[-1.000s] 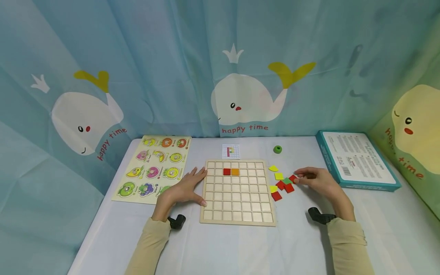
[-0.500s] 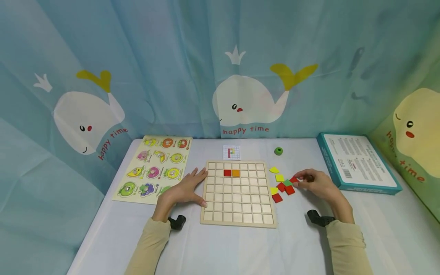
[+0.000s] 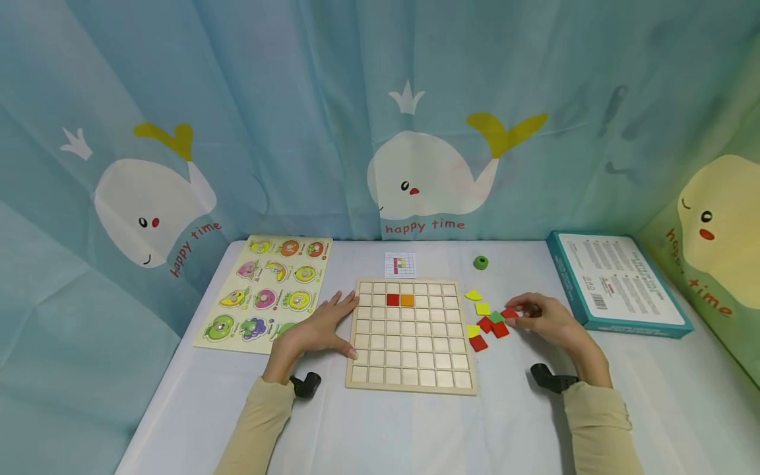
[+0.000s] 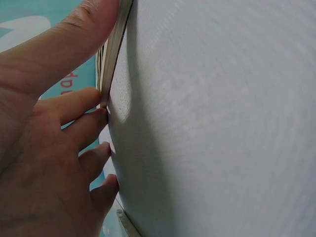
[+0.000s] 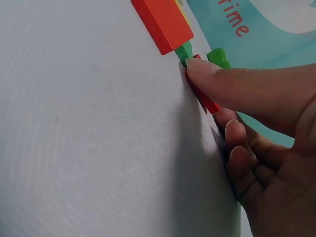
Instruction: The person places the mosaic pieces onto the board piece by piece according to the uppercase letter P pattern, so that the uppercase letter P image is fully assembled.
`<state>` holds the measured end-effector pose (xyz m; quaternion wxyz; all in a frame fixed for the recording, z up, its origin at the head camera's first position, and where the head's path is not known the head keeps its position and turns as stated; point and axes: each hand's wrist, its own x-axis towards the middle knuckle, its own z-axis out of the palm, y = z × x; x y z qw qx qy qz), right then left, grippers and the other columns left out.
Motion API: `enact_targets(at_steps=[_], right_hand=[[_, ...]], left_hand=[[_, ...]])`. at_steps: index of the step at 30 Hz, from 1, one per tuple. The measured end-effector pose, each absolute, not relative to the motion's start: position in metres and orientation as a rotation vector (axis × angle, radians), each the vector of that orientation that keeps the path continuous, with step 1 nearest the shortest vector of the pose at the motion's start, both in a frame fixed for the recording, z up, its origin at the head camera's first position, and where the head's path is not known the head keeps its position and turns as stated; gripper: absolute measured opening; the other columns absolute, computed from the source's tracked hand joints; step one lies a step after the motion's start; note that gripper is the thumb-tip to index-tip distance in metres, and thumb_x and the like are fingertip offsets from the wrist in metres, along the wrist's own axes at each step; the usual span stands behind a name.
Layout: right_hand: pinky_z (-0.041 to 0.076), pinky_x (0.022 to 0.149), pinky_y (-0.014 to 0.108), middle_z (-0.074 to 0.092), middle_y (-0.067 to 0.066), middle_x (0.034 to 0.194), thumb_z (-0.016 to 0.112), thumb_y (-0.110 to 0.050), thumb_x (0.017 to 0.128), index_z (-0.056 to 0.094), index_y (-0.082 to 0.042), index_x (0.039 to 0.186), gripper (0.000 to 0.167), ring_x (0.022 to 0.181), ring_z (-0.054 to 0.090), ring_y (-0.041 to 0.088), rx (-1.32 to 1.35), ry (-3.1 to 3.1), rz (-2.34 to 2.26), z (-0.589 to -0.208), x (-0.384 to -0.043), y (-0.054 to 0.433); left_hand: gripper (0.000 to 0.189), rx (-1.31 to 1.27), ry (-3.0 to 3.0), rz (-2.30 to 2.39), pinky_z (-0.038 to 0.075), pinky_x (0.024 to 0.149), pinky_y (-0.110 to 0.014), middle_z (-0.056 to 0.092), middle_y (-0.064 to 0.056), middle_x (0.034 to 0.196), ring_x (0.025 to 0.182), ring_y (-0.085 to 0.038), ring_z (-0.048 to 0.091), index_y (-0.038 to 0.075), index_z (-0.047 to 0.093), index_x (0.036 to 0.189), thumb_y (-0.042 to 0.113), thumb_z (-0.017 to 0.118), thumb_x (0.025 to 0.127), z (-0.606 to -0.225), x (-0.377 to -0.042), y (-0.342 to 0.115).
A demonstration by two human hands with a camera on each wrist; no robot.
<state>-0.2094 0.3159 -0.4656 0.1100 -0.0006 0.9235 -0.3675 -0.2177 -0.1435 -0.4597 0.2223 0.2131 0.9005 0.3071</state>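
The wooden grid board [image 3: 410, 342] lies mid-table, with a red tile [image 3: 393, 299] and an orange tile [image 3: 407, 300] side by side in its second row. My left hand [image 3: 315, 328] rests spread against the board's left edge, its thumb [image 4: 74, 44] touching the rim. To the right, my right hand [image 3: 549, 320] pinches a red square tile [image 3: 509, 313] between thumb and fingers, close to the tabletop; the right wrist view shows this tile [image 5: 211, 104] partly behind the thumb. Beside it lie a green tile [image 3: 497, 317], several red tiles [image 3: 501, 329] and several yellow ones [image 3: 483, 309].
A small printed pattern card [image 3: 400, 265] lies behind the board. A green bead [image 3: 481, 262] sits at the back. The fruit puzzle board [image 3: 264, 290] is at the left, partly under the left hand. A teal box [image 3: 623, 284] lies at the right; a whale-print curtain [image 3: 297, 132] hangs behind.
The red tile at the right fingertips was tilted half a second ago and now lies flatter. The right hand has hardly shifted; the left hand stays on the board's edge.
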Motion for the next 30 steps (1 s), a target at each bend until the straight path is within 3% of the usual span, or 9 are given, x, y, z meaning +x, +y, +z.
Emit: enact_targets(at_steps=[6, 13, 17, 22, 30], right_hand=[[0.046, 0.070, 0.026, 0.058, 0.014, 0.105, 0.076, -0.017, 0.092, 0.061, 0.001, 0.125, 0.040, 0.096, 0.051, 0.028, -0.024, 2.745, -1.111, -0.469, -0.210, 0.318], [0.051, 0.078, 0.027, 0.064, 0.020, 0.115, 0.071, -0.013, 0.096, 0.061, 0.000, 0.124, 0.032, 0.101, 0.058, 0.031, 0.000, 2.815, -1.126, -0.470, -0.212, 0.318], [0.053, 0.072, 0.025, 0.065, 0.022, 0.116, 0.065, -0.011, 0.099, 0.062, 0.001, 0.125, 0.028, 0.098, 0.061, 0.030, 0.021, 2.829, -1.153, -0.467, -0.211, 0.317], [0.052, 0.071, 0.023, 0.066, 0.019, 0.115, 0.062, -0.018, 0.102, 0.063, -0.001, 0.129, 0.031, 0.095, 0.062, 0.027, 0.044, 2.857, -1.160, -0.461, -0.210, 0.316], [0.049, 0.079, 0.012, 0.067, 0.021, 0.125, 0.058, -0.029, 0.105, 0.063, -0.003, 0.134, 0.039, 0.108, 0.061, 0.028, 0.036, 2.840, -1.282, -0.458, -0.209, 0.308]], left_hand=[[0.114, 0.593, 2.484, 0.861, 0.005, 0.130, -0.056, 0.013, -0.009, 0.173, 0.161, -0.034, 0.000, 0.008, 0.024, 0.164, 0.026, 0.093, 0.075, -0.459, -0.217, -0.144], [0.114, 0.605, 2.482, 0.883, 0.004, 0.130, -0.055, 0.014, -0.009, 0.173, 0.161, -0.034, 0.000, 0.006, 0.025, 0.164, 0.025, 0.093, 0.074, -0.460, -0.218, -0.144], [0.114, 0.598, 2.483, 0.888, 0.004, 0.130, -0.055, 0.014, -0.009, 0.173, 0.161, -0.034, 0.000, 0.006, 0.026, 0.163, 0.026, 0.093, 0.074, -0.461, -0.217, -0.144], [0.114, 0.599, 2.479, 0.894, 0.003, 0.130, -0.055, 0.014, -0.009, 0.173, 0.161, -0.035, 0.000, 0.006, 0.025, 0.164, 0.026, 0.093, 0.074, -0.460, -0.216, -0.145], [0.114, 0.556, 2.477, 0.899, 0.003, 0.131, -0.054, 0.014, -0.007, 0.174, 0.161, -0.032, 0.000, 0.009, 0.025, 0.164, 0.027, 0.093, 0.074, -0.461, -0.217, -0.143]])
